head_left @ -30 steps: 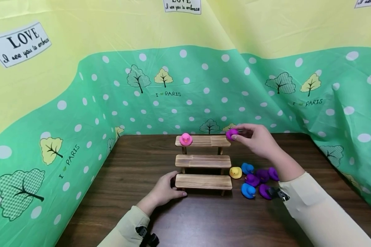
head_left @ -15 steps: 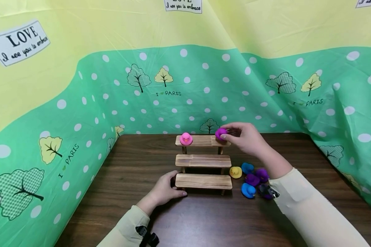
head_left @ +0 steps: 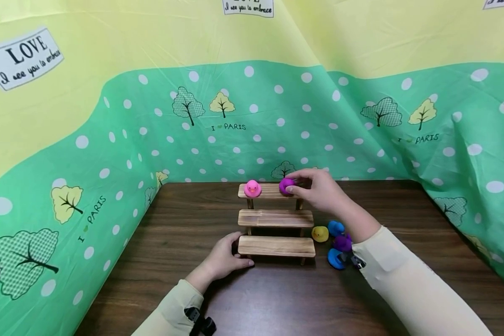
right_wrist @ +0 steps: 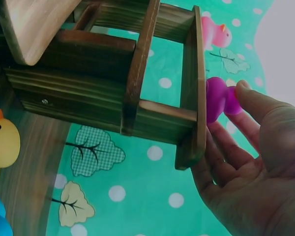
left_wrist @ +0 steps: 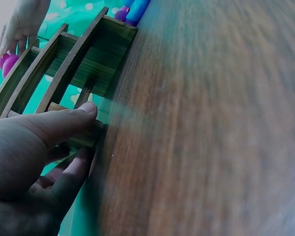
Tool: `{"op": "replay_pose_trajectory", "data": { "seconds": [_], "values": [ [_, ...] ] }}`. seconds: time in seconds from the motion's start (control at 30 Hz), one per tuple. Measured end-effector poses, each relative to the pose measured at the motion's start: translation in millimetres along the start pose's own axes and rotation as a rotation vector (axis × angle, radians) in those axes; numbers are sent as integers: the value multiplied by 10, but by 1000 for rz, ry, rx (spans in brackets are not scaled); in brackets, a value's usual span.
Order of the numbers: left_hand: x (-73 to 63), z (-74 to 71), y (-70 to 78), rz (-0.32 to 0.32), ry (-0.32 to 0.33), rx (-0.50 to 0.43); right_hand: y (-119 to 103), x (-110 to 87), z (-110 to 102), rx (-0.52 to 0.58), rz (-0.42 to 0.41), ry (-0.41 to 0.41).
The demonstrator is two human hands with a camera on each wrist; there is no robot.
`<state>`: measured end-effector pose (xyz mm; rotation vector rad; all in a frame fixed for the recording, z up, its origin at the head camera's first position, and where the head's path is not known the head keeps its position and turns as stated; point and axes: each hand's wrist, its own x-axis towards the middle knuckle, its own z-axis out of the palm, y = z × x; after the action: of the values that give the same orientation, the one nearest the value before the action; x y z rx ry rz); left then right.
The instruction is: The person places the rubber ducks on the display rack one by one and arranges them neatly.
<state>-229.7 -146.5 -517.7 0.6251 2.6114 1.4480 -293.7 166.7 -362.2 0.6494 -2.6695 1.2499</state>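
Note:
A three-tier wooden display stand [head_left: 276, 246] stands mid-table. My left hand [head_left: 222, 256] grips its lower left end, with the thumb in front; the left wrist view shows thumb and fingers around the wood near the tabletop. At the top tier, my right hand [head_left: 325, 192] pinches a purple rubber duck [head_left: 285, 186] between thumb and fingers. In the right wrist view that duck [right_wrist: 217, 101] is right at the top board's surface, its head under the thumb tip. A pink rubber duck [head_left: 252, 188] sits on the same tier's left end, facing forward.
Right of the stand, a yellow duck [head_left: 320, 234], two blue ducks [head_left: 335, 260] and a purple duck [head_left: 342, 242] lie on the dark wooden table [head_left: 159, 298]. My right sleeve covers part of this group. Patterned cloth [head_left: 252, 140] hangs behind and along both sides.
My right hand has moved left with the purple duck, from the top tier's right end to right of its middle. The left hand stays on the stand.

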Motion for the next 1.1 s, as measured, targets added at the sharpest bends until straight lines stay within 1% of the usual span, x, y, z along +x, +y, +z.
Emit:
{"op": "replay_pose_trajectory", "data": {
  "seconds": [0.1,0.23,0.4,0.6,0.8,1.1],
  "values": [
    [2,-4,1,4,-1,3,-20,9,37,-3,-7,-8],
    [3,-1,5,-9,-4,8,-32,27,94,-8,-19,-15],
    [14,11,3,-14,2,-1,-46,36,145,-2,-7,-7],
    [27,18,8,-11,2,-14,-58,44,170,-11,-11,1],
    [20,6,16,-5,2,-13,-65,44,179,-19,13,-6],
    [18,-12,9,-1,6,9,-72,56,189,-21,28,-14]
  ]
}}
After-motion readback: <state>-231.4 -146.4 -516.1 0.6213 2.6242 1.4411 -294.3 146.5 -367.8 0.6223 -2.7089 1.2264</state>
